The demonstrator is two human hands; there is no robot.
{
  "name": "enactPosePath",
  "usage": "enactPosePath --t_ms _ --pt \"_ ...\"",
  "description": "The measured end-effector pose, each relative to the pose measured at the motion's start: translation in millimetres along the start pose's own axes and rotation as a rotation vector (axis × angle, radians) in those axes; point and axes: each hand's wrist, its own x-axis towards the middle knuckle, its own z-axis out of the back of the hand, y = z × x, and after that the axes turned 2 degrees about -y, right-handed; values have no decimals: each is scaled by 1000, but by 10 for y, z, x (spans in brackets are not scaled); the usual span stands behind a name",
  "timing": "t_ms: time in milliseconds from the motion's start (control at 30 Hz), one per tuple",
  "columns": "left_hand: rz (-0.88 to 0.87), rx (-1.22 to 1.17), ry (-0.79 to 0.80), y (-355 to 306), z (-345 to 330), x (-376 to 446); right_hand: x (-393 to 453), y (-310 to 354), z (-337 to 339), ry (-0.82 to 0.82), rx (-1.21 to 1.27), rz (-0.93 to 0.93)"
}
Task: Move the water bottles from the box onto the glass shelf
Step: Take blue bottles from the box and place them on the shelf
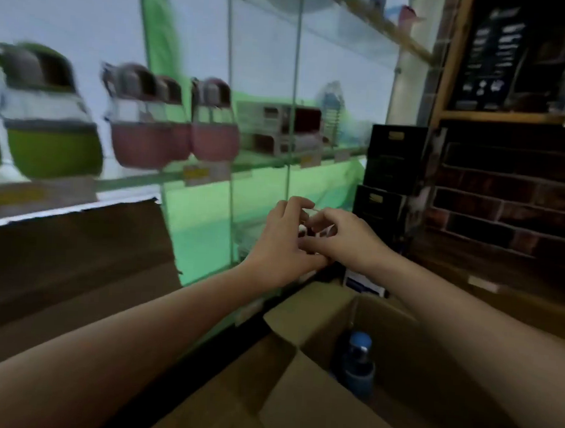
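An open cardboard box (315,411) sits low at the front right, and one blue water bottle (358,364) stands inside it. The glass shelf (271,162) runs across the middle of the view, carrying green bottles (53,127) and pink bottles (144,122). My left hand (279,243) and my right hand (345,241) meet in front of the lower glass, above the box's far edge. Their fingers pinch a small object between them; blur hides what it is.
Black boxes (393,161) are stacked at the shelf's right end, next to a dark brick wall (507,201). A wooden-framed board (502,55) hangs at the upper right. Vertical glass panes (293,115) divide the shelving. A higher glass shelf (368,30) holds more items.
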Motion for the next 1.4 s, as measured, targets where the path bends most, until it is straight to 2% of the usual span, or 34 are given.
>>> enactPosePath --t_ms 333,467,600,800,967,1100,1300,1400 --pt "220 -29 209 494 -1720 -196 -344 -1850 -242 40 102 -305" --pt "286 -10 300 690 -2128 -280 -448 -2377 -432 65 109 -391" --pt "281 29 408 788 -2423 -226 -370 -2737 -590 88 77 -468" --pt "315 52 434 968 -2744 -263 -181 -3082 -881 119 37 -504" --pt "364 -6 347 1060 -2776 -260 -104 -3289 -1071 240 -217 -460" --pt "346 -11 403 1074 -2786 -260 -137 -3326 -1091 331 -374 -402" --pt "292 82 388 1047 -2758 -307 -364 -3240 -1138 409 -371 -400" --pt "248 94 376 979 -2715 -304 -406 -3112 -1036 348 -333 -408"
